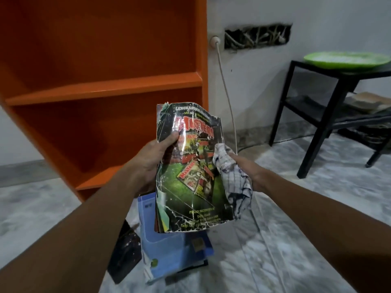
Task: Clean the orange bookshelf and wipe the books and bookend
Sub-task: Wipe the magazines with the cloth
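Observation:
My left hand (155, 157) grips a worn, dark green magazine-like book (190, 172) by its left edge and holds it upright in front of me. A crumpled white checked cloth (232, 176), held by my right hand (251, 170), is pressed against the book's right edge. The orange bookshelf (101, 87) stands at the left with bare shelves. Below the held book, a pile of books lies on the floor, with a blue one (175, 248) on top and a dark one (124, 252) to its left.
A black side table (330, 98) stands at the right with a green plate (347, 60) on top and items on its lower shelf. A white cable (227, 96) hangs from a wall socket down to the marbled floor (296, 218). A hole in the wall shows wires.

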A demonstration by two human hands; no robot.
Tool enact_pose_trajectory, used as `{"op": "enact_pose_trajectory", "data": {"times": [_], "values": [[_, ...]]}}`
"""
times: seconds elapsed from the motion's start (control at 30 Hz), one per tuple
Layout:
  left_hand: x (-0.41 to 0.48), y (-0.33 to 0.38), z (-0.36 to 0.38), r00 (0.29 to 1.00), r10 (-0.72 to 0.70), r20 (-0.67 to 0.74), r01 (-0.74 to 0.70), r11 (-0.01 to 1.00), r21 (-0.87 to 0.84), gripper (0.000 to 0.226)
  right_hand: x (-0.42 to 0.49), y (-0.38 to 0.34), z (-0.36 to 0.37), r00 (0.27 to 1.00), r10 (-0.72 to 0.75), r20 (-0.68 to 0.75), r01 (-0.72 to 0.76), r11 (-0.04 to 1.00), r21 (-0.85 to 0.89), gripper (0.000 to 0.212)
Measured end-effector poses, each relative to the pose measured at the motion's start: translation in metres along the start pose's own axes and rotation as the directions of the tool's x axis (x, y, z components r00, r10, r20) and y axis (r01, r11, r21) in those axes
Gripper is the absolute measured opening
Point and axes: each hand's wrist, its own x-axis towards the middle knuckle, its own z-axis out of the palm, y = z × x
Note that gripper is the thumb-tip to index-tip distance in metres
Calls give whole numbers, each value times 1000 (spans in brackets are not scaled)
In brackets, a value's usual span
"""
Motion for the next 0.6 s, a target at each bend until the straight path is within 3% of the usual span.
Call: {"op": "enact_pose_trajectory", "data": {"times": [0.17, 0.27, 0.33, 0.37, 0.47, 0.6], "values": [[-6, 5, -37, 989, -23, -147, 15, 998, -55, 57, -3, -21, 19, 993, -102, 55, 95, 989, 111, 44], [-18, -11, -57, 987, -118, -111, 105, 987, -122, 73, -2, -27, 39, 971, -147, 187, 105, 971, 214, 54], [-26, -19, -61, 984, -172, -47, 162, 971, -175, 80, -5, -31, 58, 942, -180, 283, 111, 963, 244, 40], [-28, -22, -62, 983, -180, -38, 169, 965, -203, 80, -7, -33, 67, 933, -194, 303, 119, 962, 247, 28], [-30, -34, -71, 989, -121, -82, 96, 961, -261, 63, -7, -36, 90, 924, -211, 319, 126, 955, 268, 34], [-33, -37, -81, 994, -80, -70, 52, 939, -339, 50, 9, -35, 105, 931, -247, 268, 183, 953, 241, 20]]}}
